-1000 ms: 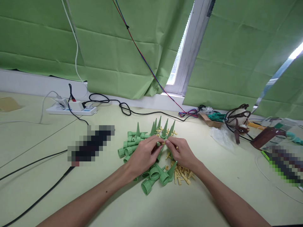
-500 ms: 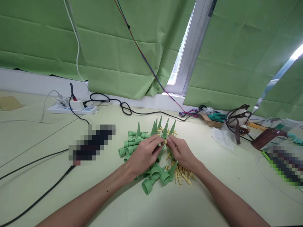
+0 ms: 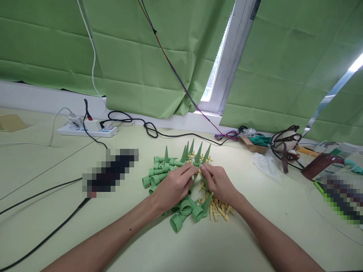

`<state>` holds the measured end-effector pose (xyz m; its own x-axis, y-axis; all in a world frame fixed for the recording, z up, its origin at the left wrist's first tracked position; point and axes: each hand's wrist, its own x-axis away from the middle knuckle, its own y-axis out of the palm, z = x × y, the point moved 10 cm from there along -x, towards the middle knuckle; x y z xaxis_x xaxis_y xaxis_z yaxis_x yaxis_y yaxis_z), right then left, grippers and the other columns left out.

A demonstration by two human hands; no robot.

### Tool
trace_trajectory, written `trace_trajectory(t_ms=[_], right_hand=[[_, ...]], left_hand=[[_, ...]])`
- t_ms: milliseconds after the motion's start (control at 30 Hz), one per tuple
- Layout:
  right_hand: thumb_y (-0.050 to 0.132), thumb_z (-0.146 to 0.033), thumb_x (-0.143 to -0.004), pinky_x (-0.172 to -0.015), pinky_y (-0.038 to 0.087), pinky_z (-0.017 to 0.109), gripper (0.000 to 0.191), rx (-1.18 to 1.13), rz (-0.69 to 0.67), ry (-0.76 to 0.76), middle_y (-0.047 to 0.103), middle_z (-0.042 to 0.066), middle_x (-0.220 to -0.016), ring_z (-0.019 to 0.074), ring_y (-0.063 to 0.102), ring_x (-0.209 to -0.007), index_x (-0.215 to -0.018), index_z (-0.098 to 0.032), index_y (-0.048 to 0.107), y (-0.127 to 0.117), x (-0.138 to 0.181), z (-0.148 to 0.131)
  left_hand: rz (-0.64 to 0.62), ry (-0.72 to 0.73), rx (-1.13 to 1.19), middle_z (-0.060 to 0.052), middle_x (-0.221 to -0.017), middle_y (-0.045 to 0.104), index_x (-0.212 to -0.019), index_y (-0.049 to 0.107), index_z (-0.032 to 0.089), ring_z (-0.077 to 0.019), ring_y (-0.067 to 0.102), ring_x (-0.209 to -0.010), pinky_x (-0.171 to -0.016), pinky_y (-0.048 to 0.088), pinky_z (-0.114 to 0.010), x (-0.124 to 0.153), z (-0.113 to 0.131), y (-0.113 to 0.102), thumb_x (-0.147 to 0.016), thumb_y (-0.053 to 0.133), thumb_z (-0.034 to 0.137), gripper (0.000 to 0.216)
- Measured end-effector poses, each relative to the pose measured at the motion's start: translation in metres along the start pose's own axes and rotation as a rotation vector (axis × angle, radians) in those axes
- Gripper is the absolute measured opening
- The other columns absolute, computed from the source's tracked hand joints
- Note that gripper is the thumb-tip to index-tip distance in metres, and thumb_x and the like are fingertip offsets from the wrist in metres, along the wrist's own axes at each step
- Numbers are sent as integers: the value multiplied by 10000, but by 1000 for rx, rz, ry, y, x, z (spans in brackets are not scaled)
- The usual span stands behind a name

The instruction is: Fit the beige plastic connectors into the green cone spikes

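A heap of green plastic cone spikes point(image 3: 161, 170) lies on the pale green table, with small tan plastic pieces point(image 3: 218, 211) scattered to its right. My left hand point(image 3: 174, 186) is closed on one green spike point(image 3: 193, 183) above the heap. My right hand point(image 3: 219, 183) pinches a small tan piece point(image 3: 199, 170) against the spike's upper end. The fingertips of both hands meet there. Several spikes point(image 3: 198, 153) stand upright just behind my hands.
A white power strip point(image 3: 86, 130) with plugs and black cables point(image 3: 147, 130) lies at the back left. A blurred dark object point(image 3: 109, 173) sits left of the heap. Clear plastic wrap point(image 3: 265, 162), a strapped bundle point(image 3: 285, 143) and clutter fill the right. Green curtains hang behind.
My hands have shifted very slightly; the fingertips stay pinched together on the spike and the tan piece. Nothing else has moved.
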<state>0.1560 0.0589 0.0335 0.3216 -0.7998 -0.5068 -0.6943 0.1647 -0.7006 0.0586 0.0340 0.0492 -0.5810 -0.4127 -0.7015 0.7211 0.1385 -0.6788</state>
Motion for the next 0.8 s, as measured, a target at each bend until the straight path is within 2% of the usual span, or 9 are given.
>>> trace_trajectory(t_ms=[367,800], right_hand=[[327,-320,-1018,-528,241,269,370,-27,13,32,293,-51,-567,108,285,-511,-667,-207,288,-1,0,1],[325,-329,-1014,-522,244,269,374,9,15,38,294,-51,-561,107,288,-506,-662,-208,283,2,1,3]], left_hand=[[7,26,-32,-71,-1059,626,-1117,512,183,-176,628,-924,-759,543,-295,1,1,1,-891,425,-3,305],[-28,-43,60,-50,-952,619,-1065,572,193,-128,585,-713,-636,491,-244,-2,-3,-2,-912,430,49,253]])
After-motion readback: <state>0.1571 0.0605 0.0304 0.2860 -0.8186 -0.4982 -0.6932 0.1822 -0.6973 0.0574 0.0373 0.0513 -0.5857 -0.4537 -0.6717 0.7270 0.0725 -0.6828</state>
